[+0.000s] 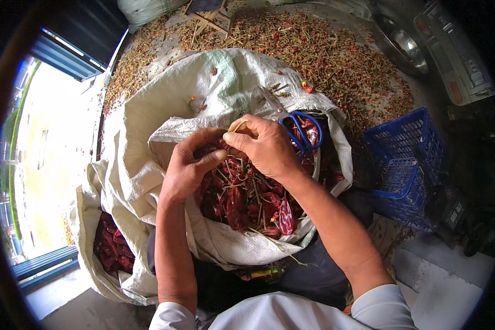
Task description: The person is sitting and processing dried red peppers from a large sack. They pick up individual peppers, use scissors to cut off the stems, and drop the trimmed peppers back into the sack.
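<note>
Both my hands meet over an open white woven sack [268, 251] holding dried red chili peppers [236, 208] and loose stems. My left hand [183, 169] curls around dark red peppers, mostly hidden by its fingers. Between thumb and forefinger, my right hand [268, 148] pinches a thin pale stem [240, 125] close to the left fingertips. Just beyond the right hand are scissors with blue handles [321, 134], their blades pointing away over folded sack cloth. Whether the scissors touch that hand is hidden. One glossy red pepper [287, 218] lies near the sack's front rim.
A second sack [86, 243] with red peppers stands at the left, by a bright doorway. Cut stems [297, 45] cover the floor ahead. At the right are a blue plastic basket [404, 177] and a metal basin [408, 45]. A folding stool [210, 22] stands ahead.
</note>
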The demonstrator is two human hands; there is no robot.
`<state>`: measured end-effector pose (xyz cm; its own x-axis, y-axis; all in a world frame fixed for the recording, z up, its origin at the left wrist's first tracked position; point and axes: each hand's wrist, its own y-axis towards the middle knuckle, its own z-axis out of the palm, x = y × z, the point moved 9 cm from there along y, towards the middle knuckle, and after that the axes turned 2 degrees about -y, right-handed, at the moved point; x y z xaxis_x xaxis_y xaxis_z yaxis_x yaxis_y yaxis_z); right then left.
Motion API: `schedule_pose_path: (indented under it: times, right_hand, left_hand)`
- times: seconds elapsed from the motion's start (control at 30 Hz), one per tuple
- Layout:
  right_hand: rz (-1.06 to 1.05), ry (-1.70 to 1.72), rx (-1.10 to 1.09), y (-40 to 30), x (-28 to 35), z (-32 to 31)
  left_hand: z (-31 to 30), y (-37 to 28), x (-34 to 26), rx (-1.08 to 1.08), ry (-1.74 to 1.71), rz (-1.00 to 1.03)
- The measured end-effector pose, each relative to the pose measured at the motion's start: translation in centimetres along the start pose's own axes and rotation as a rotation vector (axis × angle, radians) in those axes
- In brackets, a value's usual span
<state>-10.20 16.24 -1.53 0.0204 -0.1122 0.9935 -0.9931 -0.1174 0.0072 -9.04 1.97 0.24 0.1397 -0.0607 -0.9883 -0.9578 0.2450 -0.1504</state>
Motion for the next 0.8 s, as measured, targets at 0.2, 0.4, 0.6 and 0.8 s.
schedule_pose_path:
  times: [0.2, 0.4, 0.6, 0.8]
  right_hand:
    - [-0.459, -0.624, -0.055, -1.7, 4.5, 0.6]
    - [-0.627, -0.665, -0.139, -2.6, 5.7, 1.7]
    - [-0.688, -0.565, -0.219, -3.0, 6.6, 1.4]
    - [-0.203, 0.0, -0.183, -0.9, 3.3, 0.1]
  left_hand:
    - [-0.4, 0.3, 1.6, -0.008, 0.277, -0.043]
    - [-1.1, -0.2, 2.3, -0.135, 0.227, -0.031]
    - [-0.4, -1.0, 2.1, -0.191, -0.156, -0.111]
    - [-0.3, -1.0, 2.8, -0.201, -0.359, -0.116]
